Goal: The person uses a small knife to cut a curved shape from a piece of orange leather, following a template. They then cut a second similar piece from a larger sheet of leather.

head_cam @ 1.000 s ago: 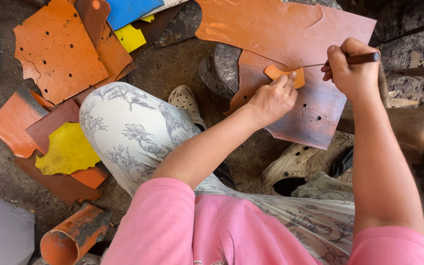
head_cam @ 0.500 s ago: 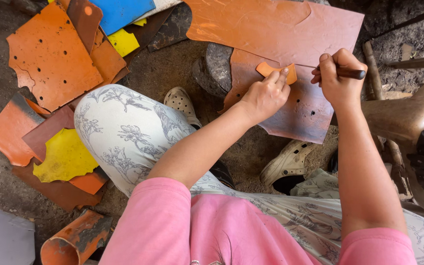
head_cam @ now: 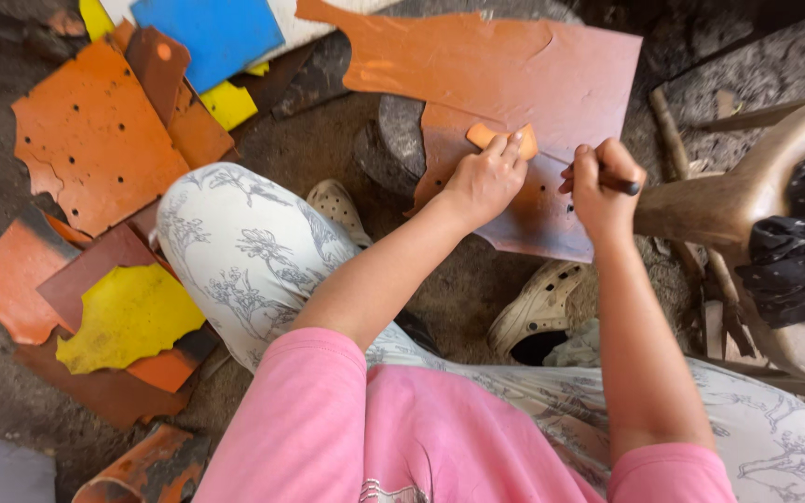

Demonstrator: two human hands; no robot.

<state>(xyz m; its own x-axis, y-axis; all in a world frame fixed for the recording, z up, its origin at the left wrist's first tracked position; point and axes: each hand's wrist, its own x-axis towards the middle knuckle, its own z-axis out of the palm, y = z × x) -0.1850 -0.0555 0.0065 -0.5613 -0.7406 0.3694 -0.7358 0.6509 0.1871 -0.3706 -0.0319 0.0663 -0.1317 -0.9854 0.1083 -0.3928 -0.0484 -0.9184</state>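
1. The left hand [head_cam: 486, 179] is laid flat on a small orange template [head_cam: 500, 138], fingertips pressing it against the punched leather sheet [head_cam: 533, 200]; the fingers are spread, not clamped around anything.
2. The right hand [head_cam: 603, 186] is closed on a dark pen-like tool [head_cam: 619, 183], held just right of the template; the tip is hidden by the fingers, so contact with the sheet cannot be told.
3. The two hands are near each other but apart, the template's right edge lying between them.
4. The step in hand is judged to be marking around the template; it would be done well if the template were kept pinned without shifting, and the tool run tight against its edge.
5. The sheet rests on a round stone block [head_cam: 398, 140], overlapped above by a larger brown hide [head_cam: 505, 65]; its lower edge overhangs the block unsupported, so pressure there could flex it.
6. Room to the right is limited by a wooden stool [head_cam: 747, 196] with black cloth [head_cam: 798, 233]; to the left, beyond the knee [head_cam: 225, 224], leather scraps [head_cam: 95, 140] cover the ground; two sandals [head_cam: 542, 307] lie below the block.
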